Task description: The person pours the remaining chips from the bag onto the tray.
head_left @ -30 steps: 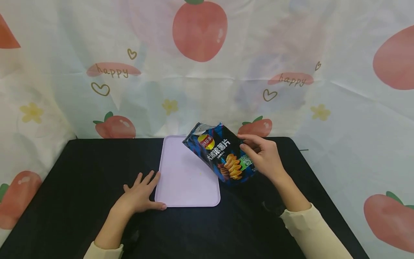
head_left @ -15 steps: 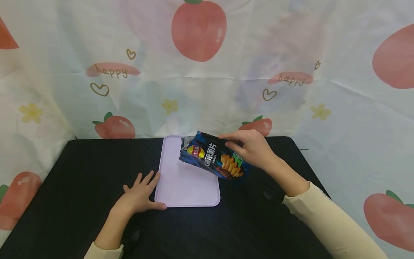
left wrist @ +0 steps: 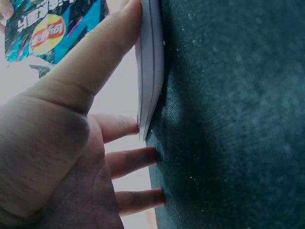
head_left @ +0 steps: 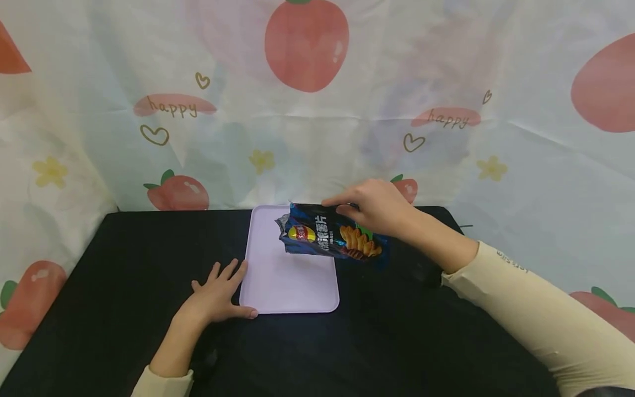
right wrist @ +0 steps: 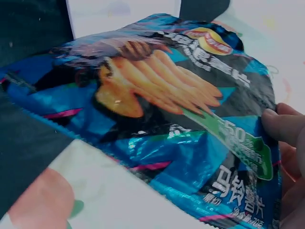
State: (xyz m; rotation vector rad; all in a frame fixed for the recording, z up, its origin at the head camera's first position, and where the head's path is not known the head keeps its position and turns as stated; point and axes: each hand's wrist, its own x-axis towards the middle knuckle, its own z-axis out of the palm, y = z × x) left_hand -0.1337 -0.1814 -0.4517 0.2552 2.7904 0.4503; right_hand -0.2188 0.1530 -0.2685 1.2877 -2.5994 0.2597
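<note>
A blue-and-black bag of potato chips (head_left: 324, 234) hangs tilted on its side over the far part of a pale lilac tray (head_left: 288, 286). My right hand (head_left: 381, 208) pinches the bag along its upper edge; thumb and fingers (right wrist: 286, 125) appear at that edge in the right wrist view. The torn, silvery mouth of the bag points left, over the tray. My left hand (head_left: 216, 298) lies spread at the tray's left side, thumb on the near left corner and fingertips along the rim. In the left wrist view, the thumb (left wrist: 102, 50) presses against the tray's edge.
The tray lies on a table with a black cloth (head_left: 124, 275). Behind and beside the table hangs a pale curtain (head_left: 317, 138) printed with peaches, hearts and "happy".
My right hand has moved left and away from me, turning the bag from slanted to nearly level, its torn mouth now facing left. My left hand has stayed at the tray's corner.
</note>
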